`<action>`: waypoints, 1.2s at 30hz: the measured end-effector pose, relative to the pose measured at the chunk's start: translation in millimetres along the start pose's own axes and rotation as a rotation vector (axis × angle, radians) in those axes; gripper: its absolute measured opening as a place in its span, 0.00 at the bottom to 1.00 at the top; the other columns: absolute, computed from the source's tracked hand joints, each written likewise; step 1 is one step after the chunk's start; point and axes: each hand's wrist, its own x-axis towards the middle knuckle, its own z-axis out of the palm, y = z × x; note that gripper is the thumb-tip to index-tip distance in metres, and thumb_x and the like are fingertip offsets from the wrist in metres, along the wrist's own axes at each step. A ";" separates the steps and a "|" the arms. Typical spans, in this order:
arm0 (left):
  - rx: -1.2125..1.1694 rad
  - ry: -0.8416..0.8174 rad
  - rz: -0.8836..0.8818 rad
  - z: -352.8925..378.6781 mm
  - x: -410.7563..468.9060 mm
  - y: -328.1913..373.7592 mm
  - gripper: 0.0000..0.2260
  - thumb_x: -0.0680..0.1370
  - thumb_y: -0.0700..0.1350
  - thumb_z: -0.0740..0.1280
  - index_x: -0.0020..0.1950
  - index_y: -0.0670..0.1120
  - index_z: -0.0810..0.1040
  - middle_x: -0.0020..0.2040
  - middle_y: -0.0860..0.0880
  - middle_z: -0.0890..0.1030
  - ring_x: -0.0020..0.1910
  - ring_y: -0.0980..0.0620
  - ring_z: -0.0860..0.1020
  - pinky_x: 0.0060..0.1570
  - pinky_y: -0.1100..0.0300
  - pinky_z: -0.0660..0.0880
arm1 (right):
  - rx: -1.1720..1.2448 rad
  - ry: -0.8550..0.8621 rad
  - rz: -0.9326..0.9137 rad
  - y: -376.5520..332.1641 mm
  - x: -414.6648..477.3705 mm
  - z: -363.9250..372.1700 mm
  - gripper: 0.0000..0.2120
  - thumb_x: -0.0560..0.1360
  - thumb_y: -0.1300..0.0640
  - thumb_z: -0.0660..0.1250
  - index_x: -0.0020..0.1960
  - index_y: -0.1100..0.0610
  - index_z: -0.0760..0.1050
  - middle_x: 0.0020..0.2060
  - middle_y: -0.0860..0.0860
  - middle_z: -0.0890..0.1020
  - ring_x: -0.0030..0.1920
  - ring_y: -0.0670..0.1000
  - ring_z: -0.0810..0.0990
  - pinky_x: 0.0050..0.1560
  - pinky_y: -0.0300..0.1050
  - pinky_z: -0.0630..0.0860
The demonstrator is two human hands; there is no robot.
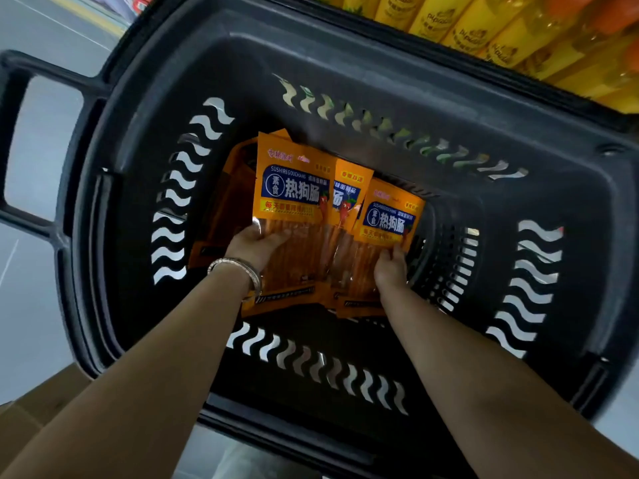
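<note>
Both my arms reach down into a deep black plastic shopping basket [345,57]. Inside it lie several orange snack packets with blue labels and stick-shaped snacks behind clear windows. My left hand [254,245], a silver bracelet on its wrist, grips the lower part of the largest packet [292,188]. My right hand [392,267] grips the lower edge of a smaller packet [392,216] on the right. A third packet [347,202] shows between the two, partly covered. More packets lie underneath at the left, mostly hidden.
The basket's long handle [20,140] sticks out to the left over a grey floor [45,29]. A shelf of yellow-labelled bottles [484,25] runs along the top right. A brown cardboard box [38,409] sits at the lower left.
</note>
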 end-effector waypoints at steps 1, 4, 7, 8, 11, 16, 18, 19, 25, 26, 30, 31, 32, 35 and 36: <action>0.014 0.012 0.002 -0.8 0.9 0.1 0.06 0.73 0.54 0.70 0.43 0.53 0.78 0.43 0.53 0.81 0.46 0.51 0.79 0.46 0.58 0.72 | 0.005 0.044 -0.020 0.4 -2.0 3.4 0.22 0.82 0.51 0.53 0.76 0.51 0.58 0.74 0.54 0.62 0.72 0.57 0.63 0.72 0.52 0.60; 0.011 0.025 -0.017 -2.1 3.2 0.4 0.08 0.72 0.55 0.70 0.43 0.52 0.77 0.46 0.51 0.81 0.46 0.49 0.79 0.48 0.56 0.73 | -0.046 0.099 -0.144 2.3 -7.5 7.6 0.26 0.77 0.45 0.64 0.72 0.49 0.64 0.68 0.55 0.67 0.68 0.56 0.67 0.67 0.52 0.64; 0.032 0.027 -0.031 -2.2 2.5 1.4 0.08 0.72 0.55 0.70 0.43 0.52 0.77 0.48 0.49 0.81 0.48 0.48 0.79 0.53 0.52 0.74 | -0.103 0.057 -0.108 0.0 -0.5 3.1 0.40 0.68 0.39 0.72 0.74 0.47 0.57 0.66 0.56 0.63 0.67 0.58 0.65 0.67 0.53 0.64; 0.031 0.028 -0.030 -1.7 2.4 1.7 0.08 0.72 0.55 0.70 0.43 0.52 0.77 0.48 0.49 0.81 0.48 0.48 0.79 0.53 0.52 0.74 | -0.102 0.029 -0.060 -1.7 3.0 0.6 0.45 0.66 0.39 0.74 0.75 0.47 0.54 0.68 0.56 0.62 0.68 0.59 0.64 0.68 0.56 0.64; 0.038 0.054 0.005 -0.4 -4.7 3.4 0.08 0.72 0.56 0.69 0.42 0.52 0.78 0.43 0.53 0.80 0.44 0.52 0.77 0.44 0.58 0.71 | 0.036 0.010 -0.032 -3.7 8.8 -8.8 0.43 0.64 0.44 0.77 0.72 0.52 0.61 0.66 0.54 0.71 0.64 0.57 0.72 0.64 0.54 0.70; 0.104 0.095 0.137 -4.5 -39.4 13.5 0.10 0.72 0.59 0.68 0.41 0.54 0.78 0.39 0.56 0.80 0.40 0.57 0.77 0.35 0.62 0.69 | 0.214 0.034 -0.031 -4.7 -20.5 -41.6 0.18 0.67 0.53 0.76 0.54 0.53 0.75 0.50 0.51 0.82 0.42 0.47 0.79 0.43 0.42 0.73; 0.153 0.109 0.196 -8.9 -60.7 20.3 0.07 0.73 0.56 0.68 0.43 0.55 0.75 0.39 0.58 0.79 0.39 0.59 0.76 0.33 0.64 0.68 | 0.245 -0.034 -0.069 -7.8 -42.6 -61.0 0.14 0.68 0.56 0.76 0.50 0.50 0.75 0.48 0.50 0.82 0.44 0.48 0.80 0.43 0.43 0.73; 0.157 0.112 0.226 -11.9 -73.3 25.9 0.05 0.74 0.55 0.67 0.44 0.57 0.73 0.40 0.59 0.78 0.40 0.59 0.75 0.34 0.64 0.67 | 0.266 -0.060 -0.099 -11.1 -56.4 -71.1 0.14 0.68 0.58 0.75 0.50 0.50 0.75 0.48 0.49 0.82 0.46 0.49 0.81 0.44 0.43 0.73; 0.113 0.077 0.402 -26.6 -155.7 53.7 0.04 0.75 0.53 0.67 0.47 0.55 0.75 0.42 0.58 0.78 0.42 0.58 0.76 0.39 0.65 0.69 | 0.093 -0.022 -0.442 -29.8 -144.6 -126.8 0.13 0.78 0.47 0.62 0.59 0.53 0.75 0.46 0.48 0.78 0.51 0.51 0.78 0.48 0.41 0.68; 0.093 0.067 0.433 -26.8 -172.6 58.0 0.05 0.75 0.54 0.66 0.46 0.55 0.75 0.41 0.60 0.78 0.41 0.60 0.76 0.38 0.67 0.68 | 0.054 0.023 -0.507 -30.9 -158.2 -138.0 0.16 0.79 0.46 0.59 0.60 0.55 0.75 0.46 0.50 0.79 0.52 0.54 0.78 0.48 0.41 0.66; 0.043 0.124 0.585 -14.9 -243.7 74.5 0.12 0.76 0.60 0.63 0.42 0.52 0.76 0.35 0.60 0.79 0.35 0.63 0.76 0.34 0.67 0.68 | 0.094 0.123 -0.752 -27.1 -212.0 -192.1 0.16 0.81 0.48 0.55 0.59 0.55 0.76 0.50 0.51 0.81 0.52 0.53 0.77 0.49 0.39 0.66; 0.030 0.147 0.623 -8.1 -263.7 79.8 0.14 0.76 0.60 0.62 0.38 0.52 0.75 0.33 0.60 0.78 0.33 0.64 0.76 0.33 0.67 0.68 | 0.133 0.142 -0.807 -24.7 -225.3 -208.0 0.15 0.81 0.47 0.54 0.54 0.52 0.77 0.44 0.46 0.81 0.47 0.50 0.77 0.49 0.40 0.67; 0.016 0.167 0.675 0.7 -284.2 85.4 0.14 0.77 0.60 0.61 0.36 0.53 0.74 0.32 0.60 0.78 0.32 0.66 0.75 0.32 0.68 0.68 | 0.166 0.188 -0.854 -21.5 -236.8 -225.2 0.15 0.81 0.47 0.53 0.48 0.51 0.76 0.38 0.42 0.78 0.42 0.48 0.76 0.46 0.39 0.65; -0.007 0.171 0.893 32.1 -347.0 101.4 0.13 0.79 0.53 0.61 0.35 0.54 0.71 0.21 0.61 0.75 0.25 0.70 0.74 0.26 0.77 0.67 | 0.288 0.325 -0.991 -10.9 -266.0 -283.7 0.11 0.81 0.52 0.55 0.53 0.55 0.74 0.41 0.42 0.77 0.46 0.47 0.77 0.43 0.31 0.64; -0.025 0.141 0.960 44.0 -365.7 106.0 0.12 0.79 0.51 0.61 0.36 0.51 0.73 0.23 0.59 0.77 0.26 0.68 0.75 0.27 0.77 0.68 | 0.333 0.347 -1.043 -6.7 -275.3 -306.4 0.09 0.82 0.54 0.55 0.56 0.54 0.73 0.44 0.40 0.78 0.48 0.42 0.77 0.45 0.27 0.65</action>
